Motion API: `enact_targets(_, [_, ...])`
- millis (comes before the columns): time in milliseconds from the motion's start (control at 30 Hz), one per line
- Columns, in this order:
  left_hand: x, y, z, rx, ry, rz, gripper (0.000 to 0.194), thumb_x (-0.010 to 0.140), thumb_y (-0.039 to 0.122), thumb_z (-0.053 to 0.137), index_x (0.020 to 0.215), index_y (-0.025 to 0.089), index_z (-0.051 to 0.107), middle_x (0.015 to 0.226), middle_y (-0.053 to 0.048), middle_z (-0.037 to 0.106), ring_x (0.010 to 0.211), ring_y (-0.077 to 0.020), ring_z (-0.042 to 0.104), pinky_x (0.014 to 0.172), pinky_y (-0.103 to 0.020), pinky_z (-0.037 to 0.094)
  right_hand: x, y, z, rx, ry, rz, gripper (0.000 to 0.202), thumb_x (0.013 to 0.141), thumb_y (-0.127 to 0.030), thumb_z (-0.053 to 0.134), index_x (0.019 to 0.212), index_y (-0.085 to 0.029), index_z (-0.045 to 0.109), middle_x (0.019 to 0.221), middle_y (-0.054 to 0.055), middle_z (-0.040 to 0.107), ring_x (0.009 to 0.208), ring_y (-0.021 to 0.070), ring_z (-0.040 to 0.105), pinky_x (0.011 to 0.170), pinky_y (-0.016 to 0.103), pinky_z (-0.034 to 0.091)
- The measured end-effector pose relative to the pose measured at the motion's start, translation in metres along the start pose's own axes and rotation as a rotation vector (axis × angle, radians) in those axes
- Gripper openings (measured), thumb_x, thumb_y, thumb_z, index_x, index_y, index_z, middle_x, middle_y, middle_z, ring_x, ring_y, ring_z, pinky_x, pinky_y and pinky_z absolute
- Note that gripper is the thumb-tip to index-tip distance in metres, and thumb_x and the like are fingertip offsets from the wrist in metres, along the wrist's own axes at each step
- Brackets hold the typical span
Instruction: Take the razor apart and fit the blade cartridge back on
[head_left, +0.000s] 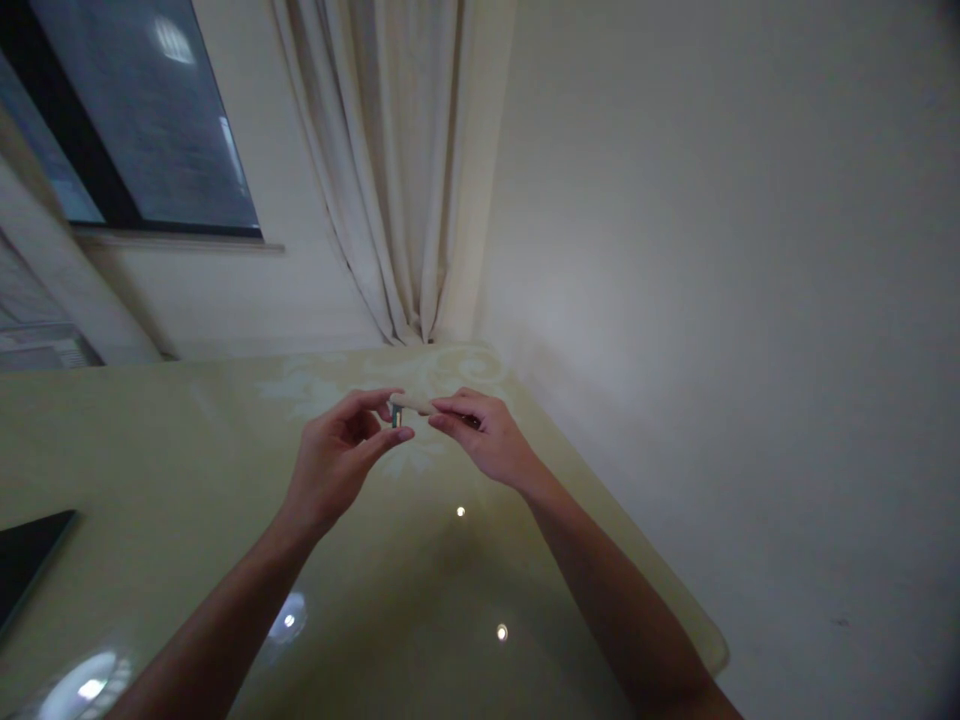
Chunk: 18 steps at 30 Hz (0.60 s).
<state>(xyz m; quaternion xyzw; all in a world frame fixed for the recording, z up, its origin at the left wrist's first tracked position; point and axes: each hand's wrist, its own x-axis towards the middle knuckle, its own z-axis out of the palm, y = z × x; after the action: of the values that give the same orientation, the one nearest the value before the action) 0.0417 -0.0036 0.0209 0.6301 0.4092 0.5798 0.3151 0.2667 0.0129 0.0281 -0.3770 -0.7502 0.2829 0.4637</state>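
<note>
Above the far part of a glossy pale green table [360, 580], my two hands meet around a small object. My left hand [349, 445] pinches a small dark green piece [397, 414] between thumb and fingers. A pale, slim piece [414, 404] runs from the top of the green one toward the right. My right hand [480, 428] grips its right end between thumb and fingertips. The two pieces touch, but whether they are joined is too small to tell.
A dark flat object [30, 560] lies at the table's left edge. Behind the table hang pale curtains [397, 170] beside a dark window [165, 110]. A plain wall [712, 300] runs along the table's right side.
</note>
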Motion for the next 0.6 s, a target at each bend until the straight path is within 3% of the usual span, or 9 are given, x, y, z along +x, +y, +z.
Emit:
enact_targets(133, [0.0004, 0.0015, 0.0001, -0.009, 0.024, -0.028, 0.042, 0.072, 0.039, 0.093, 0.110, 0.025, 0.083, 0.079, 0.002, 0.065, 0.059, -0.0102, 0.050, 0.052, -0.023, 0.041, 0.0003, 0.0031, -0.0018, -0.033, 0.042, 0.015, 0.025, 0.099, -0.040, 0.077, 0.110, -0.019, 0.087, 0.089, 0.005, 0.071, 0.077, 0.0157, 0.060, 0.071, 0.030, 0.044])
enact_targets(267, [0.0006, 0.0009, 0.0013, -0.027, 0.004, -0.043, 0.040, 0.073, 0.038, 0.092, 0.110, 0.024, 0.083, 0.075, 0.003, 0.062, 0.059, -0.0105, 0.050, 0.053, -0.022, 0.040, 0.0005, 0.0031, 0.0001, -0.008, -0.015, 0.029, 0.029, 0.101, -0.044, 0.075, 0.114, -0.021, 0.086, 0.090, 0.004, 0.071, 0.074, 0.0148, 0.058, 0.069, 0.029, 0.043])
enact_targets(600, [0.0006, -0.0009, 0.0006, -0.042, -0.001, -0.053, 0.041, 0.072, 0.039, 0.092, 0.110, 0.024, 0.083, 0.078, 0.002, 0.065, 0.060, -0.0109, 0.052, 0.053, -0.023, 0.041, 0.0013, 0.0032, -0.0021, 0.002, -0.021, 0.027, 0.028, 0.101, -0.043, 0.074, 0.110, -0.020, 0.086, 0.088, 0.004, 0.072, 0.074, 0.0151, 0.058, 0.070, 0.029, 0.042])
